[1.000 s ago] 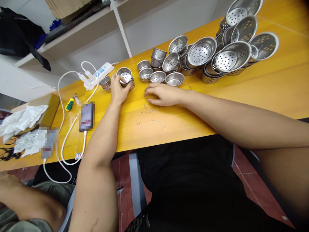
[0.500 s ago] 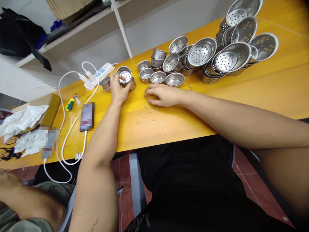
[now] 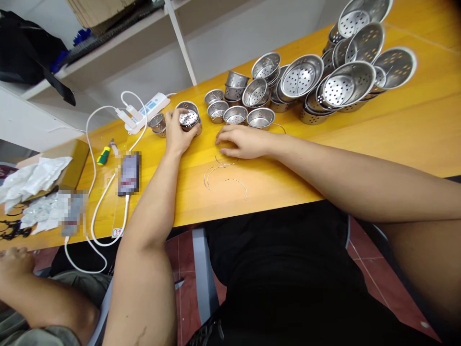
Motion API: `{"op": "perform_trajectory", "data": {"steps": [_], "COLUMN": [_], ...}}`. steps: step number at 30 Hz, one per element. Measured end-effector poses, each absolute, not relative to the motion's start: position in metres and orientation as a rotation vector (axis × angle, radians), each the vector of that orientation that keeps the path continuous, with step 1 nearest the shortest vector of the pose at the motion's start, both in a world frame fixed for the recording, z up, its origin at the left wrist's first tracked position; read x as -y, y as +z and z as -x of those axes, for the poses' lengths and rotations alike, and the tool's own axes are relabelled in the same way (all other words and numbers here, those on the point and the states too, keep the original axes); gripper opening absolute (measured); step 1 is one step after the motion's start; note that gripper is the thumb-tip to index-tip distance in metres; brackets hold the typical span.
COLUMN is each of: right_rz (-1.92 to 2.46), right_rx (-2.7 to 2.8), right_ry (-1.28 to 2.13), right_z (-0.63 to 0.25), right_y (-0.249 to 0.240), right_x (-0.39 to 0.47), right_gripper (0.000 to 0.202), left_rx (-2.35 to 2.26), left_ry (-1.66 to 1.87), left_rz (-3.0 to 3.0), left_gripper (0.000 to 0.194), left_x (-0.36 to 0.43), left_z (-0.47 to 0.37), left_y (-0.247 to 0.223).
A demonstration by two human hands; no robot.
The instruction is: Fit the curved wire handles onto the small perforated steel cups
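Observation:
My left hand [image 3: 179, 133] has its thumb and fingers around a perforated metal cup [image 3: 188, 113], which sits on top of another cup. A pair of similar cups [image 3: 157, 125] stands just left of that hand. My right hand [image 3: 242, 141] rests on the yellow table, palm down, fingers loosely bent and apart, with nothing seen in it. In front of it lie several thin curved wires [image 3: 237, 182]. Right behind it stand small metal cups [image 3: 235, 115].
Stacks of larger perforated cups [image 3: 338, 90] spread to the right. At the left are a white power strip [image 3: 149, 113] with cables, a phone [image 3: 128, 174], a green-handled tool [image 3: 103, 156] and crumpled white plastic [image 3: 36, 178]. Another person's arm [image 3: 46, 293] is at lower left.
The cup at my left hand has shifted slightly and now sits more tilted on the cup below. My right hand has stayed in place. The other person's hand has moved a little.

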State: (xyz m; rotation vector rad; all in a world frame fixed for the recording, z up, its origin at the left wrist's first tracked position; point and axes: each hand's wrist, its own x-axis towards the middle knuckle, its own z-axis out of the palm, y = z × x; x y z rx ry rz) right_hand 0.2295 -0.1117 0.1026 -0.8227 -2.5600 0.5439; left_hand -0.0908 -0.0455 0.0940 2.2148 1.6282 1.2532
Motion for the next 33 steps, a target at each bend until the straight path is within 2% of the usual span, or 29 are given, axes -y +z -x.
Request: {"op": "perform_trajectory", "data": {"steps": [7,21,33], "right_rz": [0.802,0.807,0.811], "right_rx": [2.566,2.584,2.568], "right_ry": [0.544,0.534,0.561], "right_z": [-0.231,-0.230,-0.230], "right_y": [0.100,0.101,0.102], "right_x": [0.109,0.109,0.110], "right_gripper": [0.040,0.041,0.039], "left_rx": [-1.692,-1.678,-1.610], "left_ry": [1.129,1.193,1.272], "left_rz": [-2.220,-2.207,-2.216], "left_gripper": [0.040,0.058,0.058], "left_x": [0.046,0.040,0.034], "left_z": [0.089,0.091,0.091], "left_y": [0.093,0.092,0.087]}}
